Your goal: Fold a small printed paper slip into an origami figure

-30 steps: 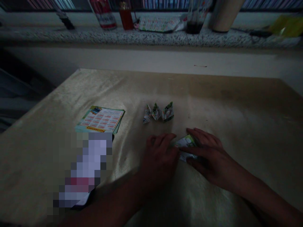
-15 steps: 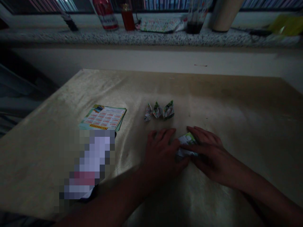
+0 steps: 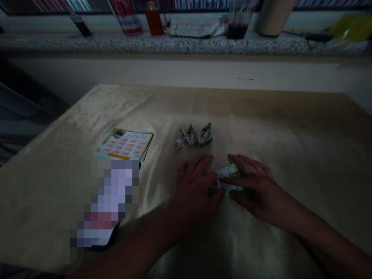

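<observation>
On the table, a small printed sheet of paper [image 3: 228, 171], white and green and partly folded, lies between my hands. My left hand [image 3: 194, 182] pinches its left end with thumb and index finger, while the other fingers rest on the tabletop. From the other side my right hand [image 3: 255, 184] has it, the index finger laid across the top and the thumb at the near edge. Much of the paper is covered by fingers. Beyond my hands stand three small folded paper pieces [image 3: 191, 135] in a row, white and green with pointed tips.
A small stack of printed cards [image 3: 126, 144] lies at left on the table [image 3: 279, 120]. Below it is a phone-like device [image 3: 109, 205], blurred by pixels. The granite windowsill [image 3: 162, 44] behind carries a red can [image 3: 128, 19], a red jar [image 3: 154, 21] and a cup [image 3: 238, 27].
My left hand has shifted slightly left, showing more of the paper between the hands. My right thumb has moved a little left. The whole view has shifted slightly.
</observation>
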`<action>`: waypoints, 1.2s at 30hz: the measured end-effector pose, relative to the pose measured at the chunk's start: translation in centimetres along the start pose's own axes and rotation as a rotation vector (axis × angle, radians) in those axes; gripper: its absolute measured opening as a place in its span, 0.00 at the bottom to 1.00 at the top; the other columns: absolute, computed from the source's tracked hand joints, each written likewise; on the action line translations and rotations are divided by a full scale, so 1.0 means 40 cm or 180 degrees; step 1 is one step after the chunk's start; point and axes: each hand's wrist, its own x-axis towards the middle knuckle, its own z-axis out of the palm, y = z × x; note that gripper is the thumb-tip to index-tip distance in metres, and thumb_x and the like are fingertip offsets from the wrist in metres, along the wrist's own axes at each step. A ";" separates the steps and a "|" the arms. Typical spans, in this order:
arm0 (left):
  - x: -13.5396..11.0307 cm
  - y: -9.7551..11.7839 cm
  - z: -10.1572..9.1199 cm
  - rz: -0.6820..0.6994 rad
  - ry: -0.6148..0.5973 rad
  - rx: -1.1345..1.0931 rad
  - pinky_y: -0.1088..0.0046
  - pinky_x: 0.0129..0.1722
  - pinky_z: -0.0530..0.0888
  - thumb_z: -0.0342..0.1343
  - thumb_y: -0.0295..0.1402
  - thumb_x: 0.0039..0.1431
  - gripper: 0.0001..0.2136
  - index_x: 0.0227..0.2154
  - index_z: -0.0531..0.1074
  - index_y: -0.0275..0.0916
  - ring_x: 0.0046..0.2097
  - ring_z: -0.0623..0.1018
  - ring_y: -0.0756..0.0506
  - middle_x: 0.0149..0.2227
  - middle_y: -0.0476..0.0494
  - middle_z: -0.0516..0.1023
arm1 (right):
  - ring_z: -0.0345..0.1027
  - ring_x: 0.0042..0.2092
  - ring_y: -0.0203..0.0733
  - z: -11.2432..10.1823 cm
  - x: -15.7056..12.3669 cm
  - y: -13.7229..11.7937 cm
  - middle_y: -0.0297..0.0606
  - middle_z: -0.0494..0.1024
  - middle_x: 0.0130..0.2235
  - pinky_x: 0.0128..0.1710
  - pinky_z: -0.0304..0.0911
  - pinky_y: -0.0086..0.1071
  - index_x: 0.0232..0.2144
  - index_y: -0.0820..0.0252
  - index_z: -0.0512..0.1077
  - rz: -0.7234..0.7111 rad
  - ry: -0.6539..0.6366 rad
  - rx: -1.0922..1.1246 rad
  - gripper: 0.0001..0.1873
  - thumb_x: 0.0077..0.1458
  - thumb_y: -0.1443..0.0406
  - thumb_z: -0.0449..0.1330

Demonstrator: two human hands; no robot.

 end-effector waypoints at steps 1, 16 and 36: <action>0.001 -0.006 -0.005 -0.0041 -0.0025 -0.0025 0.40 0.61 0.60 0.63 0.36 0.59 0.06 0.38 0.80 0.42 0.66 0.65 0.31 0.66 0.34 0.68 | 0.52 0.69 0.63 0.000 0.001 -0.001 0.45 0.61 0.69 0.62 0.55 0.62 0.55 0.44 0.77 0.0008 0.0001 -0.0007 0.26 0.55 0.68 0.65; 0.020 -0.051 -0.055 -0.0299 -0.0416 -0.0238 0.35 0.61 0.59 0.64 0.21 0.54 0.16 0.37 0.85 0.52 0.68 0.61 0.26 0.67 0.38 0.63 | 0.52 0.70 0.61 -0.009 -0.003 0.003 0.45 0.60 0.70 0.63 0.54 0.61 0.58 0.41 0.74 -0.0087 -0.0184 -0.0109 0.26 0.57 0.66 0.65; 0.015 -0.027 -0.048 0.0984 0.0340 -0.0159 0.62 0.44 0.70 0.55 0.29 0.67 0.06 0.37 0.77 0.38 0.40 0.76 0.44 0.37 0.44 0.79 | 0.76 0.42 0.43 -0.035 0.028 -0.008 0.39 0.82 0.40 0.55 0.66 0.48 0.47 0.60 0.76 -0.1054 0.1171 0.0384 0.13 0.60 0.74 0.63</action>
